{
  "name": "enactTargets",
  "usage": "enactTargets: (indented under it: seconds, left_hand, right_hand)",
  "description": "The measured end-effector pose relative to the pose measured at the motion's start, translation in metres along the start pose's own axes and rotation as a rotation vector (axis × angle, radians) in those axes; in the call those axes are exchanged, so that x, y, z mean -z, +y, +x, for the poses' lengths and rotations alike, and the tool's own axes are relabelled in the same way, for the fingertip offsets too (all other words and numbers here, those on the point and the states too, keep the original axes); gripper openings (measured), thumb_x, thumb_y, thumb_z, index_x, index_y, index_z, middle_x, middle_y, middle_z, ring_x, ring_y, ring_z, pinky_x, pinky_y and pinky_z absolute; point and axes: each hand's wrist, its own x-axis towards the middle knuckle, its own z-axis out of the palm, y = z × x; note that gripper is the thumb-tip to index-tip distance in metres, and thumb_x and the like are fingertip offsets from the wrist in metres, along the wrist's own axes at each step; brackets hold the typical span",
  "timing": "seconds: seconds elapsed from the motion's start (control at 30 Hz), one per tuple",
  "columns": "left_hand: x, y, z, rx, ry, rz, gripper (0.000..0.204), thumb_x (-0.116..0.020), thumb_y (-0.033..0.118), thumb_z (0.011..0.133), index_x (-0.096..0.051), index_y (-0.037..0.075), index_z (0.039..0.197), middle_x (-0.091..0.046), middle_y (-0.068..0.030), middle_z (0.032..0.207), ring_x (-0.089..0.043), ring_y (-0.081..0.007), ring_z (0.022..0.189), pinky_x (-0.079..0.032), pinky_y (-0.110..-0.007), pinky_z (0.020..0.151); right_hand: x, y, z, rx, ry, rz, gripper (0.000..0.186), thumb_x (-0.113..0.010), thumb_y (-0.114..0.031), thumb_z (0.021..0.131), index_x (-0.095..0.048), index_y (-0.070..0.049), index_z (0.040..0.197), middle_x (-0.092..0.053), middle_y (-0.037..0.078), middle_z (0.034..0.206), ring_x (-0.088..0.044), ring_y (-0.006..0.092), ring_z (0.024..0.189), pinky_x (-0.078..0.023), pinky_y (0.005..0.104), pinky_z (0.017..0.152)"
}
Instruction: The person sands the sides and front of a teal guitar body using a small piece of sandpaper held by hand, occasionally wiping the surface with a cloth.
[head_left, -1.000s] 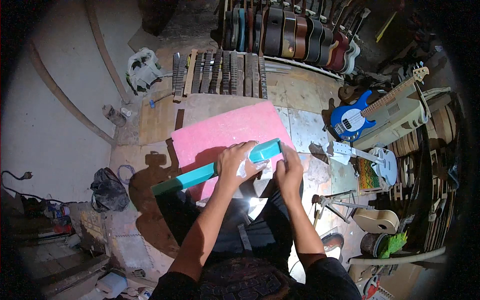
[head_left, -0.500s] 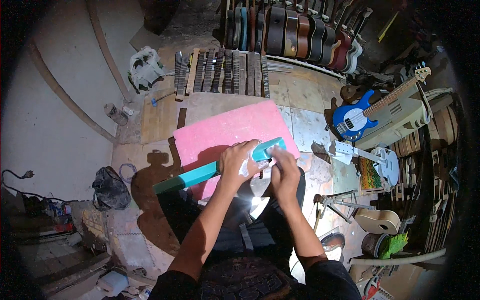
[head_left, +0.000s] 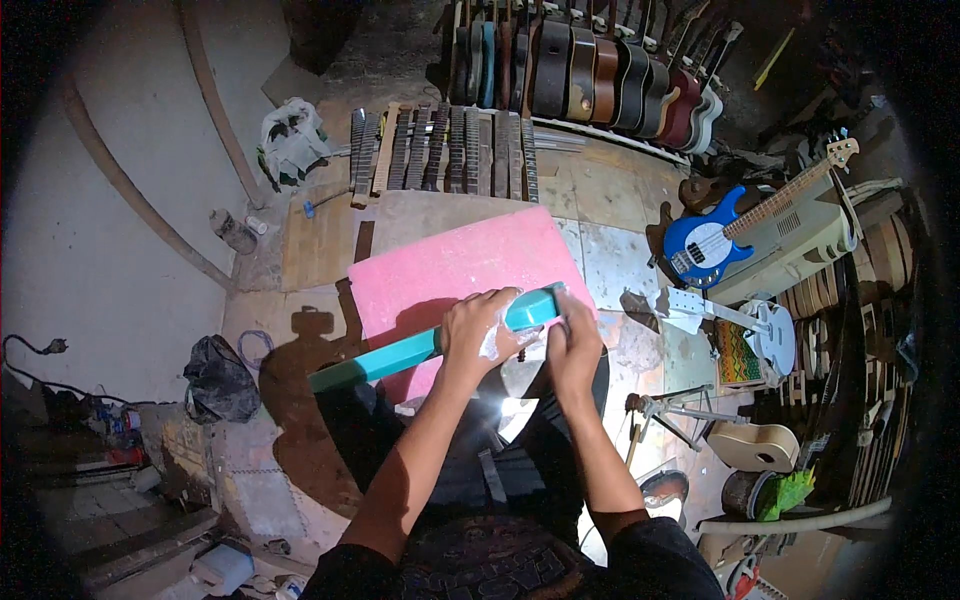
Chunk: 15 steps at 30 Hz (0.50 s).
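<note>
A long teal piece [head_left: 385, 355], with a rounded right end, lies diagonally across my lap over a pink board [head_left: 450, 250]. My left hand [head_left: 477, 340], white paste smeared by its thumb, is wrapped over the piece near its middle. My right hand [head_left: 572, 350] is at the right end, fingers curled against the teal surface; whether anything small is inside them is hidden. A shiny metal object shows between my forearms, below the piece.
Guitar necks [head_left: 440, 150] lie in a row ahead, with a rack of guitars [head_left: 600, 75] behind. A blue bass [head_left: 700, 240], a white guitar [head_left: 770, 335] and a natural-wood guitar body [head_left: 750, 445] are at the right. A black bag [head_left: 215, 380] sits left, near a wall.
My right fingers have shifted over the teal piece's end, inward half a second ago and back out to its tip now. My left hand keeps its grip.
</note>
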Motion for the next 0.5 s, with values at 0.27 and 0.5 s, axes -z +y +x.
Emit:
enactTargets:
  seconds: [0.27,0.5]
  left_hand:
    - [0.001,0.002,0.000,-0.012,0.010,-0.001,0.057,-0.089,0.041,0.068,-0.073,0.014,0.114,-0.076,-0.0160,0.098,-0.074,-0.0358,0.090,-0.059,-0.047,0.077]
    - [0.000,0.000,0.001,0.001,0.005,0.012,0.056,-0.089,0.040,0.067,-0.073,0.014,0.114,-0.076,-0.0156,0.099,-0.074,-0.0361,0.090,-0.059,-0.047,0.077]
  right_hand:
    - [0.003,0.022,0.010,-0.073,-0.004,0.077,0.053,-0.055,0.014,0.081,-0.070,-0.001,0.129,-0.069,0.022,0.132,-0.065,0.0340,0.127,-0.046,0.0386,0.112]
    - [0.002,0.009,-0.003,0.101,-0.025,0.046,0.051,-0.054,0.013,0.081,-0.070,-0.001,0.128,-0.070,0.023,0.129,-0.066,0.0349,0.125,-0.048,0.0389,0.109]
